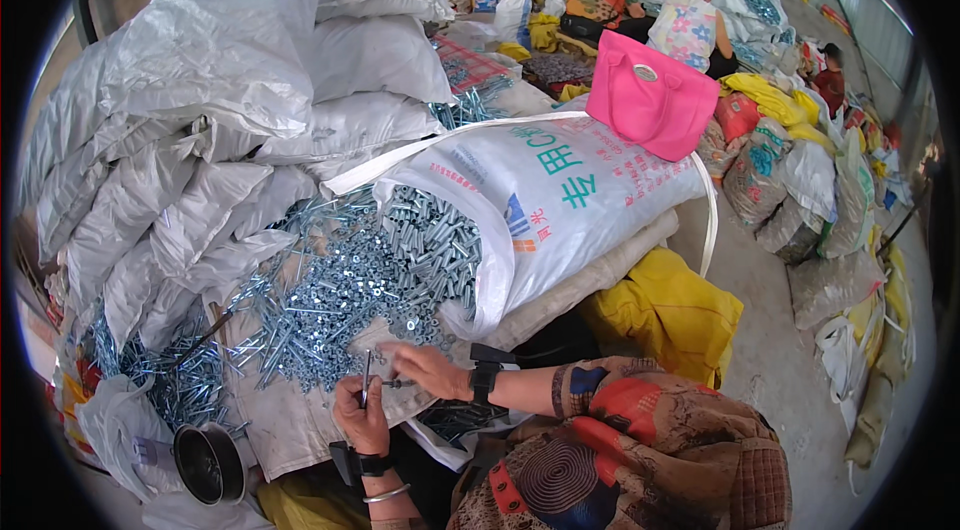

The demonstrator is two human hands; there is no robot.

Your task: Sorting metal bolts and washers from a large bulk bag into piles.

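My left hand (362, 418) is closed on a thin metal bolt (367, 368), which stands upright out of the fingers. My right hand (430, 371) reaches in from the right, its fingers stretched toward the bolt's upper part. A small dark metal piece (398, 383) shows below the right fingers; I cannot tell whether either hand touches it. Just beyond both hands, a heap of small shiny nuts (335, 330) spreads over a beige cloth (285, 420). Metal sleeves (430, 245) spill from the mouth of a white woven sack (590, 200). Long bolts (185, 375) lie piled at the left.
Full white sacks (220, 40) are stacked high at the left. A pink handbag (652, 95) rests on the woven sack. A dark round tin (210, 465) stands at the lower left, a yellow cloth (665, 315) lies at the right. Several people (690, 25) sit or stand farther back.
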